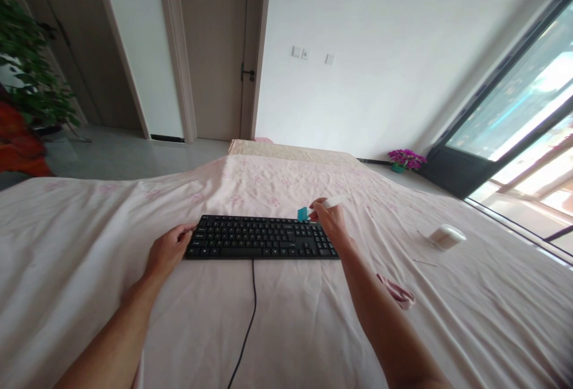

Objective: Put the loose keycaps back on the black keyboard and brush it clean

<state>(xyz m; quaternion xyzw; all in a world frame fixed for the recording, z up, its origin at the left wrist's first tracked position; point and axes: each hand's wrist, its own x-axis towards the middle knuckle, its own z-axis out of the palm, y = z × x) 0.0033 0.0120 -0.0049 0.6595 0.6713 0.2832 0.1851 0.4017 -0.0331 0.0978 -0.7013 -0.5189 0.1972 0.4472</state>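
Observation:
A black keyboard point(255, 237) lies flat on the pink patterned cloth, its cable point(254, 299) running toward me. My left hand point(170, 246) is closed on the keyboard's left end, thumb and fingers at its edge. In my right hand point(329, 216) is a small cleaning brush point(303, 214) with a white handle and a teal head. The fingers wrap round the handle, and the brush head is at the keyboard's top edge, right of the middle. Whether the bristles touch the keys I cannot tell.
To the right lies a clear container of cotton swabs point(447, 237), on its side, with a loose swab point(424, 262) near it. A folded pink cloth point(397, 292) lies beside my right forearm. The pink cover point(179, 329) has wrinkles. Purple flowers point(406, 159) stand beyond it.

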